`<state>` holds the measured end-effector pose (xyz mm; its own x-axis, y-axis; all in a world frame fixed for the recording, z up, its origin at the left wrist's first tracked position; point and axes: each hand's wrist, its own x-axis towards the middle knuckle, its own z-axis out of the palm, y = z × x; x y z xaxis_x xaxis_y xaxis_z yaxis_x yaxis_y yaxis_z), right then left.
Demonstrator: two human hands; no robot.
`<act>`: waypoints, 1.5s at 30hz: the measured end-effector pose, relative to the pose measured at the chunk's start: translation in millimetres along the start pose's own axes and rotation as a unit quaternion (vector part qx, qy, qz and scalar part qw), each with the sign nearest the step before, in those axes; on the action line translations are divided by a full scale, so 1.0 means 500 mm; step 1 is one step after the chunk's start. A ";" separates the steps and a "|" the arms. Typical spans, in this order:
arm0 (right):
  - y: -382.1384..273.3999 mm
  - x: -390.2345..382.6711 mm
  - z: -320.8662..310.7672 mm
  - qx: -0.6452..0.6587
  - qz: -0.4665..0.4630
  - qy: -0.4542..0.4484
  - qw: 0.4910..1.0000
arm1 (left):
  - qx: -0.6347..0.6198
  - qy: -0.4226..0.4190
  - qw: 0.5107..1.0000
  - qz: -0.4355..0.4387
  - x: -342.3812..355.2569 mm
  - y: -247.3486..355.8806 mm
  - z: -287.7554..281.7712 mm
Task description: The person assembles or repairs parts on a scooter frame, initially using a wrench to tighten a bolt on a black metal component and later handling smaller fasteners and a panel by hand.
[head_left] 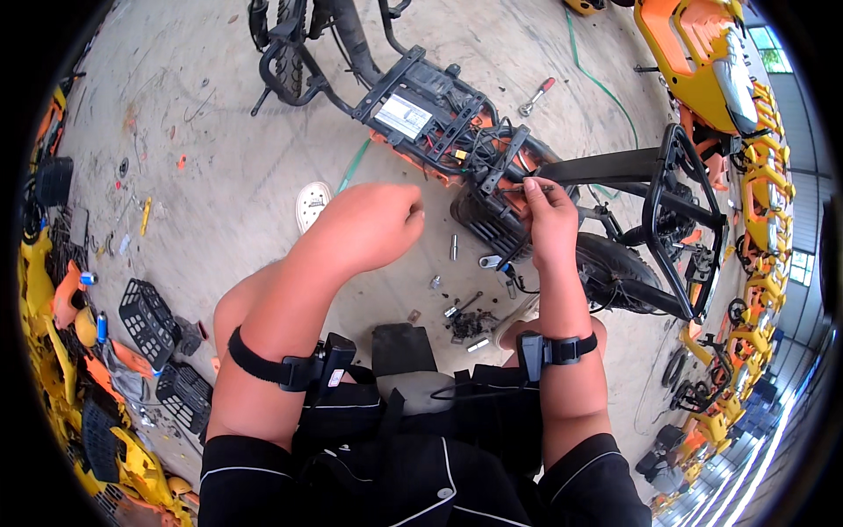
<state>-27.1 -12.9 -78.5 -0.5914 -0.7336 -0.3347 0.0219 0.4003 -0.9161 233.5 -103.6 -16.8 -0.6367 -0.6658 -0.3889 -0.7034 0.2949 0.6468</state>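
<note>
A stripped electric scooter frame (452, 101) stretches across the floor ahead of me, with wiring (474, 149) and black brackets exposed. My right hand (553, 220) is at the frame's near right part, thumb and fingers pinched together. A thin dark piece seems to show at its fingertips, too small to name. My left hand (382, 224) is curled into a fist in front of the frame, touching nothing I can see. Its fingertips are turned away, so what they hold, if anything, is hidden. The rear wheel (615, 268) sits right of my right hand.
A ratchet wrench with a red handle (537, 97) lies beyond the frame. Between my feet are a socket (454, 247) and a pile of small dark fasteners (474, 325). Black plastic baskets (147, 323) lie at left; yellow scooter bodies (694, 61) line the right.
</note>
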 end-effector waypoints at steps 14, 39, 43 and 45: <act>-0.102 -0.066 0.026 0.000 -0.066 0.001 0.998 | -0.121 0.138 0.983 -0.003 -0.042 -0.011 -0.070; -0.345 -0.223 0.254 0.024 -0.129 -0.193 0.972 | -0.205 0.181 0.962 0.015 -0.084 -0.094 -0.157; -0.335 -0.216 0.289 0.019 -0.132 -0.208 0.969 | -0.244 0.190 0.950 0.024 -0.091 -0.094 -0.168; -0.342 -0.219 0.304 -0.006 -0.130 -0.220 0.967 | -0.265 0.202 0.942 0.028 -0.093 -0.095 -0.173</act>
<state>156.3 -84.5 81.4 -0.1751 -0.9719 -0.1573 -0.0924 0.1752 -0.9802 324.0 -146.0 27.3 -0.4207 -0.8976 -0.1319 -0.3469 0.0248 0.9376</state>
